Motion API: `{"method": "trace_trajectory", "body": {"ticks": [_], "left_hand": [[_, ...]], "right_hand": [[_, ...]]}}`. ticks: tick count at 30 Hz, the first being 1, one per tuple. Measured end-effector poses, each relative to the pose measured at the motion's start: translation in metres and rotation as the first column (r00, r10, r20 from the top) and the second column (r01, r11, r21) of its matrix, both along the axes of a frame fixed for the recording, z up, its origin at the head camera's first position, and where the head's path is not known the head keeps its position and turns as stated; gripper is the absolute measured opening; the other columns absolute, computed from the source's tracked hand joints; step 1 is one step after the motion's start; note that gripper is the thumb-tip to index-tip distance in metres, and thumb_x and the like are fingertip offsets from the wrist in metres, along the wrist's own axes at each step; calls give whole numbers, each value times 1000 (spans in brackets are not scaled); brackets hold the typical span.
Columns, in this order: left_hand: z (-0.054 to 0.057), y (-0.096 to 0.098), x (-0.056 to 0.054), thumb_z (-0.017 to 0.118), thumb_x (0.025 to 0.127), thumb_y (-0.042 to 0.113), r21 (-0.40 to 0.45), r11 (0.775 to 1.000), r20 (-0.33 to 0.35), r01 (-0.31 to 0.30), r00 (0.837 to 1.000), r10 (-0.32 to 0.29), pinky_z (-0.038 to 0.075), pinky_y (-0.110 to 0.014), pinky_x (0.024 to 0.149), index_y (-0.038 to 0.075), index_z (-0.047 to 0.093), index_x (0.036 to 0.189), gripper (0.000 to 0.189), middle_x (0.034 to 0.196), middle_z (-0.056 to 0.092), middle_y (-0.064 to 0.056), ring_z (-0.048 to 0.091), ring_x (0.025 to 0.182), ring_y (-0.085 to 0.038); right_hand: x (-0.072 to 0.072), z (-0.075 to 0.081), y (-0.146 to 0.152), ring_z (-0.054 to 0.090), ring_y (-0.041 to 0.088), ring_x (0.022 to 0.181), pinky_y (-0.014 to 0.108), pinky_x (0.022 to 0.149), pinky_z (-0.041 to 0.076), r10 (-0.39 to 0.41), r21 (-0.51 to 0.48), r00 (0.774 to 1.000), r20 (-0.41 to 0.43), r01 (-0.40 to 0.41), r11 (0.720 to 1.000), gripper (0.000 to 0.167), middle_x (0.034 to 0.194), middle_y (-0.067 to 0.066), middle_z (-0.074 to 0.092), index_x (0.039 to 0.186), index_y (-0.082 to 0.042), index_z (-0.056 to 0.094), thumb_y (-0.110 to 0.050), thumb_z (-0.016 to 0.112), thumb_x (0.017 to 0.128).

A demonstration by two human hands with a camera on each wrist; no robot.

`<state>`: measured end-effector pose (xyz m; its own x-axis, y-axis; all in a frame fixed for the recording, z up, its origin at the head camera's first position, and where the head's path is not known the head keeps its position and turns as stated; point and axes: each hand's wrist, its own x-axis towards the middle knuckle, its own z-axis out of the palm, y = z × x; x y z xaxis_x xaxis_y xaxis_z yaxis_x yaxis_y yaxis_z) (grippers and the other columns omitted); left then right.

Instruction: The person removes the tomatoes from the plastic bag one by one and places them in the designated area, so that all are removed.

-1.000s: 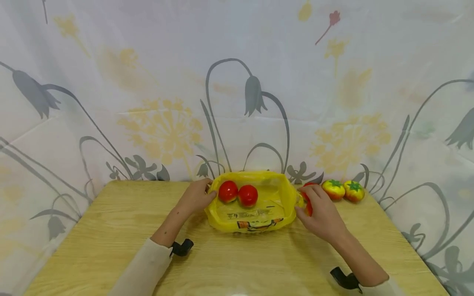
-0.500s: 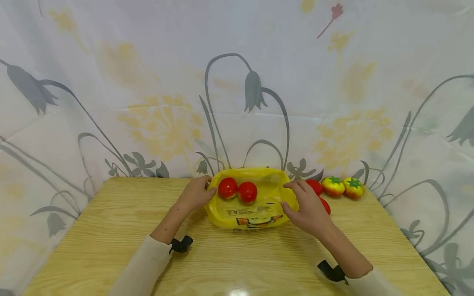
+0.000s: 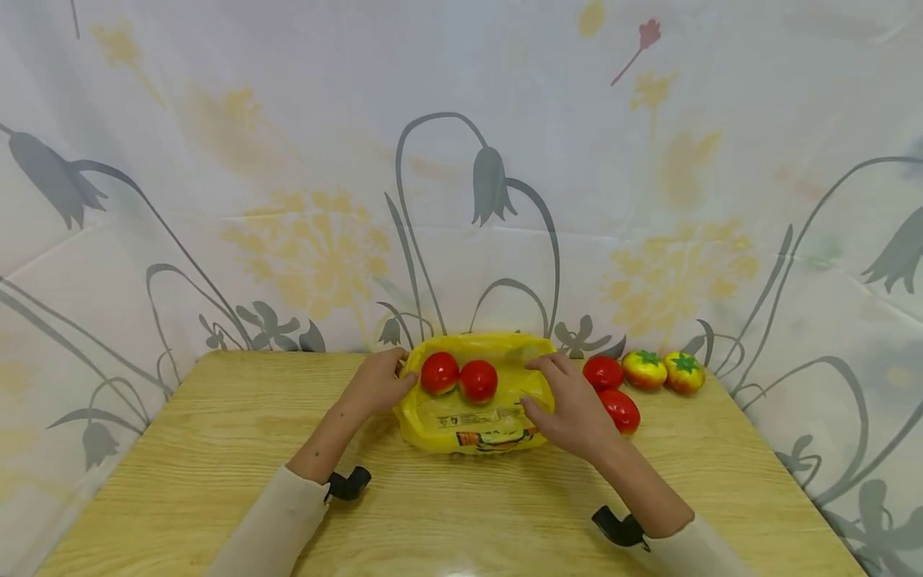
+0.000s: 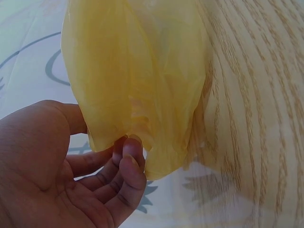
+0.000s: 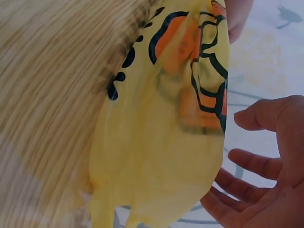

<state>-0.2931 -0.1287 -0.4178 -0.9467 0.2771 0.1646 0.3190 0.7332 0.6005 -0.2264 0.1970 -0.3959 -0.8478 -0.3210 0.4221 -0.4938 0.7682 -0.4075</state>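
Note:
A yellow plastic bag with black and orange print lies spread open on the table. Inside it, toward the left, sit two shiny red round toy fruits, a left one and a right one. At the bag's left end, my left hand grips the rim; the left wrist view shows its fingers curled against the plastic. My right hand is at the bag's right end, thumb and fingers spread apart, and holds nothing. In the right wrist view some fingertips pass behind the bag's edge, so contact there is unclear.
Right of the bag lie two red toy fruits, one at the back and one in front. Beside them stand two yellow-red fruits with green leafy tops. A flower-patterned curtain hangs behind the wooden table.
My right hand has moved left from beside the bag's right handle to over its right end, and that end has drawn inward. Red fruits behind the hand now show. My left hand stays put.

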Motion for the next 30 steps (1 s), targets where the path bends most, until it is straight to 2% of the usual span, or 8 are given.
{"method": "trace_trajectory", "body": {"ticks": [6, 15, 21, 30], "left_hand": [[4, 3, 0, 66, 100, 17, 19, 1000, -10, 5, 1000, -5, 51, -32, 67, -6, 67, 126, 35, 93, 69, -12, 58, 74, -20], [1, 0, 1, 66, 100, 17, -3, 1000, -9, 6, 1000, -6, 53, -32, 68, -6, 67, 128, 36, 96, 71, -13, 60, 75, -20], [0, 0, 2, 66, 100, 17, 0, 1000, -10, 7, 1000, -7, 53, -33, 68, -6, 67, 127, 35, 96, 71, -13, 61, 76, -20], [0, 0, 1, 66, 100, 17, 5, 1000, -13, 12, 1000, -12, 54, -34, 69, -6, 67, 127, 35, 97, 71, -14, 60, 76, -20]], "right_hand": [[-7, 2, -10, 64, 33, 114, 51, 99, 57, 24, 7, 999, -25, -24, 1000, 43, 132, 14, 62, 131, -4, 65, -14, 80, 92], [-9, 5, -26, 65, 38, 117, 51, 100, 56, 24, 2, 999, 48, -24, 1000, 50, 136, 15, 60, 139, -5, 63, -19, 79, 93], [-12, 2, -33, 63, 36, 121, 51, 102, 55, 36, -10, 996, 85, -35, 999, 50, 140, 15, 58, 139, -6, 63, -18, 79, 94], [-17, -2, -40, 63, 37, 120, 51, 102, 55, 69, -9, 994, 86, -69, 998, 52, 137, 16, 59, 139, -3, 63, -19, 81, 93]]}}
